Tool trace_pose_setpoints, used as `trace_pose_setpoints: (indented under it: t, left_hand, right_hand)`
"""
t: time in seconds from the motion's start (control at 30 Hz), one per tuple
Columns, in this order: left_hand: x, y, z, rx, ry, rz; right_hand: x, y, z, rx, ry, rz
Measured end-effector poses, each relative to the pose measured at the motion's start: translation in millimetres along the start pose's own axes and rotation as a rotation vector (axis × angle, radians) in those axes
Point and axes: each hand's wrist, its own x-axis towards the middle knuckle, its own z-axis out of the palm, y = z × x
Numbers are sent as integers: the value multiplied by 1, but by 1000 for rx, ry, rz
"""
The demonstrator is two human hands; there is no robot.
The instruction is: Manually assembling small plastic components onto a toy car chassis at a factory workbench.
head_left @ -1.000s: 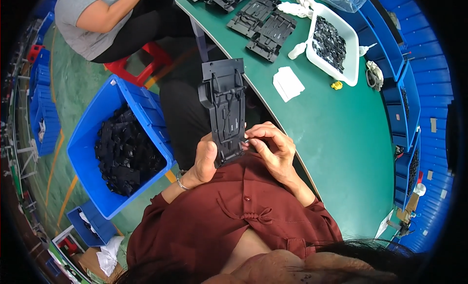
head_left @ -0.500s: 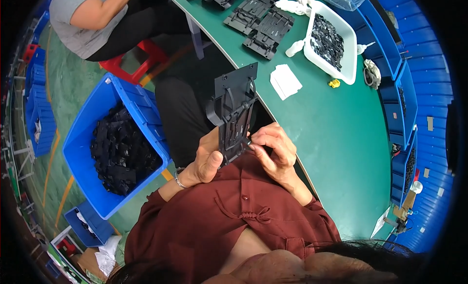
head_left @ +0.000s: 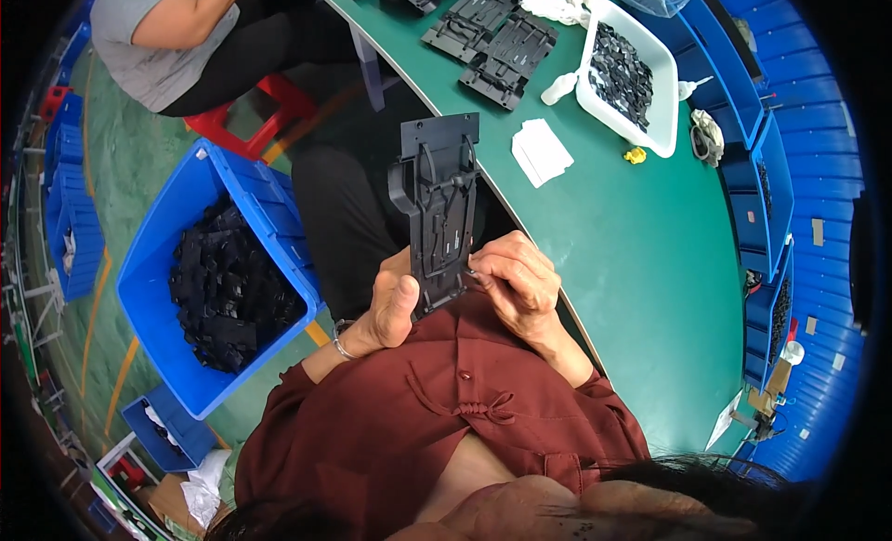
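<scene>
A black molded plastic frame (head_left: 441,220), long and flat with ribs and a curved side tab, stands nearly upright in front of my chest. My left hand (head_left: 394,304) grips its lower left side, the thumb up along the edge and the other fingers hidden behind it. At its lower right edge, the thumb and forefinger of my right hand (head_left: 517,279) are pinched together; anything between them is too small to make out.
Similar black frames (head_left: 508,61) lie on the green table (head_left: 641,299) by a white tray (head_left: 662,123) of small black parts. White cards (head_left: 541,152) and a yellow piece (head_left: 635,155) lie nearer. A blue bin (head_left: 149,299) of black parts stands left. A co-worker (head_left: 177,48) sits beyond.
The black frame has turned so its ribbed face shows more broadly. My right hand stays at its lower right edge, with the fingers slightly shifted.
</scene>
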Motion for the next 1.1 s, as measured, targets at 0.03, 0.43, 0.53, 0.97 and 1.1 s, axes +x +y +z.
trace_pose_setpoints:
  t: [0.03,0.43,0.53,0.97,1.1]
  left_hand:
    - [1,-1,0,-7,4,4]
    - [3,-6,11,-131,119,28]
    - [1,-17,17,-334,178,-50]
    - [5,2,16,-591,364,-174]
    - [14,8,10,-550,410,-216]
  right_hand:
    - [-1,1,1,-5,5,-7]
    - [-2,2,-1,-26,22,-71]
    - [-7,-4,-3,-53,5,25]
    - [111,81,-193,-707,-26,463]
    - [147,184,-197,-522,-189,494]
